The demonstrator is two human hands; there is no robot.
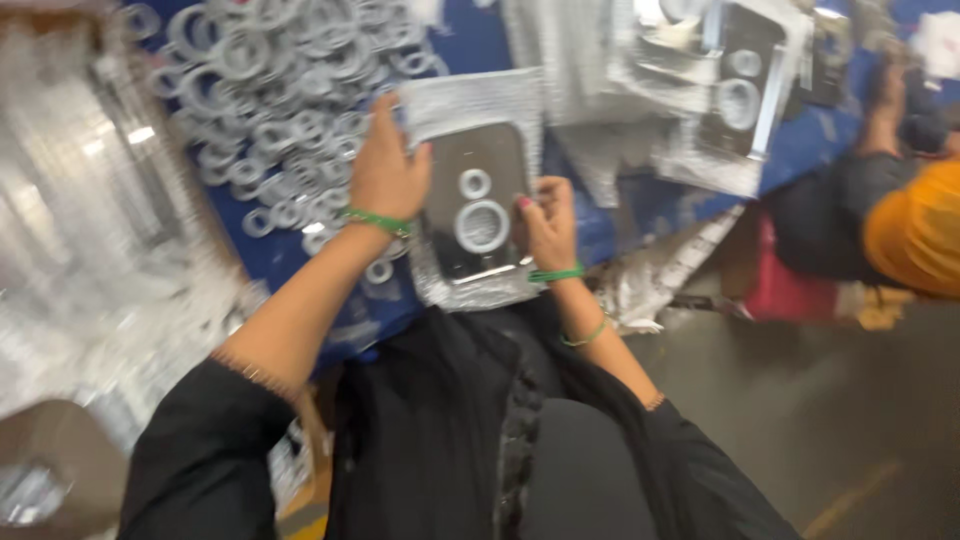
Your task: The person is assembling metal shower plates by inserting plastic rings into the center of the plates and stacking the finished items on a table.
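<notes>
While the head view is blurred by motion, it shows both hands closed around one flat, dark metal plate (475,215) with two round openings, a small one above a larger one. The left hand (388,175) lies on the plate's left edge, fingers reaching over its upper corner; its grip looks closed on that edge, probably to steady the piece flat. The right hand (548,225) pinches the right edge between bent fingers and thumb, so the plate sits squarely between the two grips. Beneath the plate, and spreading past both hands above and below, is a sheet of silvery wrapping (470,110); the plate seems to rest on it, perhaps so it can be covered. All this lies at the near edge of a blue tabletop (585,235). Just beyond the left grip, a heap of pale rings (270,90) covers the tabletop, within easy reach. Well beyond the right grip, more wrapped plates (735,90) lie stacked. Far off to the right side, another person's dark sleeve (830,220) reaches toward that stack.
</notes>
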